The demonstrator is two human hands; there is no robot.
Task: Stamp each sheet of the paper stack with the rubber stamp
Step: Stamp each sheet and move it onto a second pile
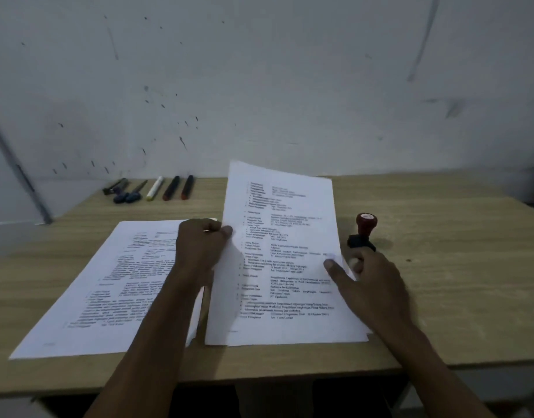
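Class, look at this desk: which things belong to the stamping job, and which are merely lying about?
Part of the job:
lifted sheet, pinched by the left hand and the right hand
paper stack under it
left pile
rubber stamp, standing unheld

Lying about:
markers by the wall
scissors

Table (441,297) stands against wall (259,70). Paper stack (290,327) lies centre-right on it; its top sheet (278,206) is lifted at the far end. A second pile of sheets (93,297) lies to the left. Rubber stamp (362,233) stands just right of the stack. Row of pens (157,188) lies at far left, near the wall.
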